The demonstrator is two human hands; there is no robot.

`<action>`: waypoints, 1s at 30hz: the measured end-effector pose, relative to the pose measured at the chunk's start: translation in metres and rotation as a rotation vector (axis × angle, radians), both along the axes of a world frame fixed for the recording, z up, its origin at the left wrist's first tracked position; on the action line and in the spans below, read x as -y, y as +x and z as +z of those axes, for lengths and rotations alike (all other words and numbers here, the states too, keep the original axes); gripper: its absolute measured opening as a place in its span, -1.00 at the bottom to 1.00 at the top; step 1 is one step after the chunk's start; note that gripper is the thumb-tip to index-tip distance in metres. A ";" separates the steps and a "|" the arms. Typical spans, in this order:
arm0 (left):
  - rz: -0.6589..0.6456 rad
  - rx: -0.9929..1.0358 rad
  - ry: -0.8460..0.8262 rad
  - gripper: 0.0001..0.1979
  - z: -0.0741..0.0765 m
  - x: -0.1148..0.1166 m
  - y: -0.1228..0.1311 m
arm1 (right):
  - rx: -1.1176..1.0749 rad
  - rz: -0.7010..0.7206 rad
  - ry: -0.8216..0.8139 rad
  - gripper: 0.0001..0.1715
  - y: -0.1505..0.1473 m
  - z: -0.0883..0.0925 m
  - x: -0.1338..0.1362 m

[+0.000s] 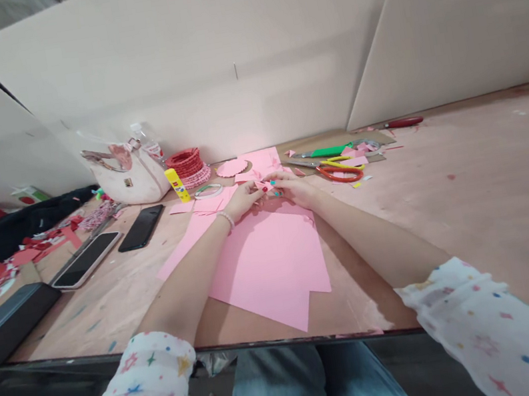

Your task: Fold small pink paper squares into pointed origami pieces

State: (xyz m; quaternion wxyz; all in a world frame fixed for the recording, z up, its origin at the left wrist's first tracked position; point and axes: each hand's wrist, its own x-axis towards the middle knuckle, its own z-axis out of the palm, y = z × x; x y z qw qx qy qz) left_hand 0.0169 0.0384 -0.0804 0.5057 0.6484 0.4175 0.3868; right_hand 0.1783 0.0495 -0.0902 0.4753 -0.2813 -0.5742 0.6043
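My left hand [243, 201] and my right hand [293, 189] meet over the middle of the table, fingertips almost touching. Between them they pinch a small piece of pink paper [264, 186]; its exact shape is too small to make out. Beneath my hands and forearms lie large pink paper sheets [264, 259], overlapping at angles. Smaller pink paper pieces rest just left of my left hand, near a roll of tape [208, 192]. More pink paper [263, 159] and a scalloped pink paper circle [232, 167] lie beyond my fingers.
Scissors with orange handles [341, 173] and a green-handled tool [330, 151] lie right of my hands. At left stand a yellow glue stick [178, 185], red coiled cord [186, 164] and a white handbag [131, 174]. Two phones [142, 228] lie nearer. White panels [200, 53] rise behind.
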 end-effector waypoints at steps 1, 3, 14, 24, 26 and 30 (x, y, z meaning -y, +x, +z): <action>-0.008 -0.007 0.005 -0.76 -0.001 0.000 0.000 | 0.013 -0.009 0.003 -0.78 0.000 0.000 0.001; -0.018 -0.023 0.018 -0.75 -0.002 -0.001 0.000 | 0.029 -0.031 0.006 -0.78 0.000 0.000 0.001; 0.078 -0.072 0.075 -0.78 -0.003 -0.004 -0.001 | 0.070 -0.112 0.031 -0.84 -0.003 -0.003 -0.003; 0.108 -0.062 -0.043 -0.71 0.000 -0.001 0.002 | 0.195 -0.260 0.115 -0.83 -0.004 -0.008 -0.005; 0.114 -0.066 -0.052 -0.69 0.000 -0.001 0.003 | 0.212 -0.262 0.125 -0.83 -0.005 -0.007 -0.004; 0.091 -0.063 -0.060 -0.72 -0.001 -0.001 0.002 | 0.236 -0.241 0.127 -0.82 -0.003 -0.005 -0.001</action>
